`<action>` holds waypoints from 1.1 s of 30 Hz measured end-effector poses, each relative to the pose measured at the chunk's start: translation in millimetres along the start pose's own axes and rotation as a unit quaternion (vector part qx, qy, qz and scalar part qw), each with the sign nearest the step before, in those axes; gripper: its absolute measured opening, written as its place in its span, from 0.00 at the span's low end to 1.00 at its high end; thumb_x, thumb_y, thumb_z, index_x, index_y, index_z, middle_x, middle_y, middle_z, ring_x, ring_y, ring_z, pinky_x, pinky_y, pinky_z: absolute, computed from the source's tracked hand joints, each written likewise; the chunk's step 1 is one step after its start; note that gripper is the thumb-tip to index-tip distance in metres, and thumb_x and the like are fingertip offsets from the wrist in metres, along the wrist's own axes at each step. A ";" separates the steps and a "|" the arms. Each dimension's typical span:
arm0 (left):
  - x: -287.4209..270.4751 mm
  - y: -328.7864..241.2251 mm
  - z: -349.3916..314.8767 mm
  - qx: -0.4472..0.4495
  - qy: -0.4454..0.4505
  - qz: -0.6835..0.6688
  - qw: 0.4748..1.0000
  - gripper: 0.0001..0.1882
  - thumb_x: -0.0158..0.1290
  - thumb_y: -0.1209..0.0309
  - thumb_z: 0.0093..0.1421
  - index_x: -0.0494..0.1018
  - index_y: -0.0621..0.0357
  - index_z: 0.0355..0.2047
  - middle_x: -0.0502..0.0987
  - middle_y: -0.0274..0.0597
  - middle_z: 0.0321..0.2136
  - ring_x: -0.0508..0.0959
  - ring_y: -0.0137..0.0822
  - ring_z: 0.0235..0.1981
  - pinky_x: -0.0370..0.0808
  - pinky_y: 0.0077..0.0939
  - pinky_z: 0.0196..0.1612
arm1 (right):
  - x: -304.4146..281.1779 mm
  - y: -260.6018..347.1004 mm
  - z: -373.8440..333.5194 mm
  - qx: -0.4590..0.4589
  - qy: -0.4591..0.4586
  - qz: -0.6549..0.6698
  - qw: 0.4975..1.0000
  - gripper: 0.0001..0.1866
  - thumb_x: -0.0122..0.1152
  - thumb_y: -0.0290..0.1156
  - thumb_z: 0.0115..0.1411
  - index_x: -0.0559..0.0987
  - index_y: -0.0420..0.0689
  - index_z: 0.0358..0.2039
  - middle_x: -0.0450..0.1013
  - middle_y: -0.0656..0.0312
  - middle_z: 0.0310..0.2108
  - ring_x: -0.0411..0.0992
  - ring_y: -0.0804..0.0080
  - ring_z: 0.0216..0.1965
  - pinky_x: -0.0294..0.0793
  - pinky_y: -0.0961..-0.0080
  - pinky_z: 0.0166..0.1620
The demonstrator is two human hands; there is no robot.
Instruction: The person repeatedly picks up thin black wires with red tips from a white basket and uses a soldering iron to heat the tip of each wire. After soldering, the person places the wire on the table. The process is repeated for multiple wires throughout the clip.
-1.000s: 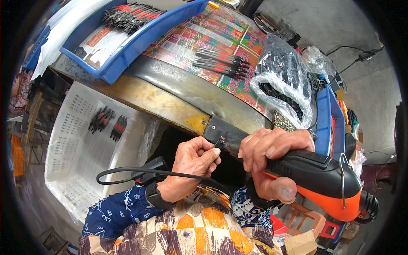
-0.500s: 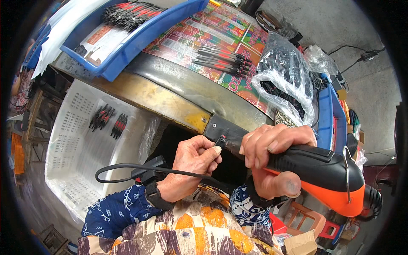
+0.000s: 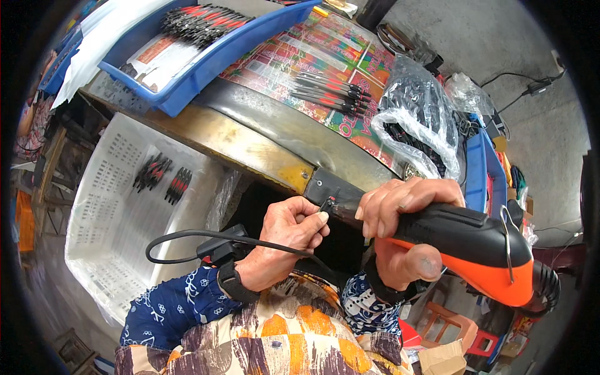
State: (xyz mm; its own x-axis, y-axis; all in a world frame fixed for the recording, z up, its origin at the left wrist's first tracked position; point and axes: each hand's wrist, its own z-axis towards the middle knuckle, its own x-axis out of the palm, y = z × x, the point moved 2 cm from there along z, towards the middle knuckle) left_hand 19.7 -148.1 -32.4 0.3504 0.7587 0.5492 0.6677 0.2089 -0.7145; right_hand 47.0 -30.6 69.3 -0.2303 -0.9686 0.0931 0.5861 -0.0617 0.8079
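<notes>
In front of the bench edge, my left hand pinches a small, slim black piece with a bit of red between thumb and forefinger. My right hand is wrapped round an orange and black hand-held power tool with a wire hanging loop at its rear. The tool's narrow front end points left at the small piece; whether they touch I cannot tell. Behind my hands, a dark plate is screwed to the bench edge. A black cable loops across my left wrist.
A white perforated basket at left holds black-and-red pieces. More lie in a blue tray and on the bench's colourful printed sheet. A clear plastic bag of black parts and another blue tray stand at right.
The whole view has shifted slightly. My hands keep their grips at nearly the same spot, and the rear of the power tool sits slightly higher in the picture.
</notes>
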 end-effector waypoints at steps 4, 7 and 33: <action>-0.2 -0.6 1.0 0.001 0.002 0.009 1.000 0.05 0.52 0.73 0.59 0.69 0.60 0.30 0.74 0.36 0.22 0.68 0.20 0.18 0.65 0.13 0.18 | -2.4 -2.3 2.7 -0.051 0.047 0.043 0.997 0.37 0.62 0.64 0.44 0.63 0.41 0.32 0.63 0.64 0.14 0.64 0.74 0.12 0.69 0.74 0.21; -0.3 -0.9 1.0 0.001 0.001 0.011 1.000 0.05 0.52 0.73 0.59 0.69 0.61 0.30 0.74 0.36 0.22 0.68 0.20 0.18 0.65 0.13 0.18 | -3.8 -5.8 3.3 -0.054 0.065 0.049 0.995 0.38 0.62 0.65 0.43 0.63 0.41 0.32 0.63 0.64 0.14 0.64 0.74 0.12 0.69 0.74 0.20; 4.1 -5.6 1.6 0.019 -0.030 0.001 0.999 0.05 0.52 0.78 0.56 0.68 0.64 0.26 0.72 0.38 0.18 0.68 0.21 0.15 0.62 0.14 0.15 | 3.2 -12.5 18.7 0.014 0.125 0.059 0.990 0.32 0.69 0.53 0.45 0.64 0.39 0.31 0.64 0.62 0.16 0.64 0.72 0.15 0.67 0.75 0.21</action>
State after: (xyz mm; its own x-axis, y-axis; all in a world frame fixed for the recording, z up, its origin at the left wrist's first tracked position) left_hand 16.3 -145.2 -26.8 0.3106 0.7944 0.5219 0.6413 0.2302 -0.7320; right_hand 24.5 -28.5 70.4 0.0396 -0.9983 0.0434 0.5744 0.0583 0.8165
